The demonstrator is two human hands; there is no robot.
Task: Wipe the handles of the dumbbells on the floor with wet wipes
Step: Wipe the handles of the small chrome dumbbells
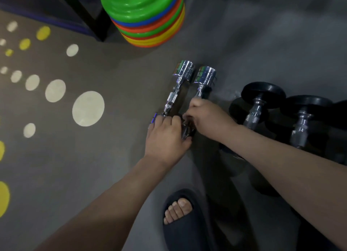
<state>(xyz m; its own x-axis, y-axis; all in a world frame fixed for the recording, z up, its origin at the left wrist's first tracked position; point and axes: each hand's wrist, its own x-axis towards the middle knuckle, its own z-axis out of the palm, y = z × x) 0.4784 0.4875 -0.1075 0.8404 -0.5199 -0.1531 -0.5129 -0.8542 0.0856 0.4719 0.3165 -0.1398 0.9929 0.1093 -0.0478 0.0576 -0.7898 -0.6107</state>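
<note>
Both chrome, lying near-to-far: left hand point(166, 136) clasped the knurled left dumbbell point(173, 98) at its near head, right hand point(208, 117) gripped the right dumbbell point(204, 78) by its handle.

Forearms are reaching forward; left hand point(165, 136) is gripping the left dumbbell point(171, 98) at its near end, right hand point(206, 117) the right dumbbell point(204, 76) at its handle

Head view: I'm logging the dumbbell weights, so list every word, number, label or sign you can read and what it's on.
No text can be read in this view.
Left chrome dumbbell and right chrome dumbbell: only reflections, no numbers showing; near ends hidden.
Black dumbbells: no markings visible from this angle.
Coloured disc stack: plain, no print.
</note>
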